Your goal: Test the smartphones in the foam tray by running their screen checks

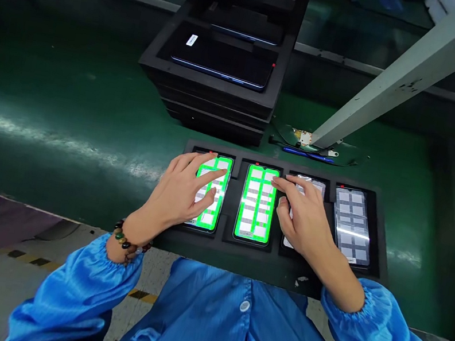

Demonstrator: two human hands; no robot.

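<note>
A black foam tray (228, 217) holds several smartphones side by side. Over the leftmost smartphone (213, 215) lies my left hand (184, 189), fingers spread, the index fingertip at its green-and-white screen. The second smartphone (251, 206) shows the same green lines around white blocks. My right hand (303, 212) has its index fingertip at that screen's upper right edge, thumb apart from the fingers. Beneath this hand is a third smartphone (316, 186), mostly covered, with a white and grey screen. At the right end, a fourth smartphone (352, 223) displays dim grey blocks.
Behind the tray rises a stack of black foam trays (217, 99), with a dark smartphone (224, 59) in the top one. A slanted grey metal post (381, 85) stands at right, near a blue pen (306, 154) and thin cables. All rest on a green bench (67, 109).
</note>
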